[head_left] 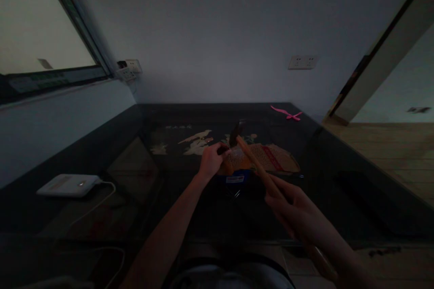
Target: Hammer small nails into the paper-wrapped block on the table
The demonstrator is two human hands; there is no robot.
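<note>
My right hand (293,203) is wrapped around the wooden handle of a hammer (256,162). Its dark head (236,133) points away from me, just beside the fingers of my left hand (212,158). Those left fingers are pinched together at the left end of a long tan, speckled piece (261,156) with a red band across it; what they grip is too dark to make out. A blue packet (234,177) with a white label lies at the near side of the tan piece. Whether the hammer head touches anything is unclear.
The dark glossy table (190,207) bears a pale bird picture (198,140). A white power bank (69,185) with a cable lies on the left, a pink ribbon (288,114) at the back right, and a dark flat object (369,198) on the right. Wall behind.
</note>
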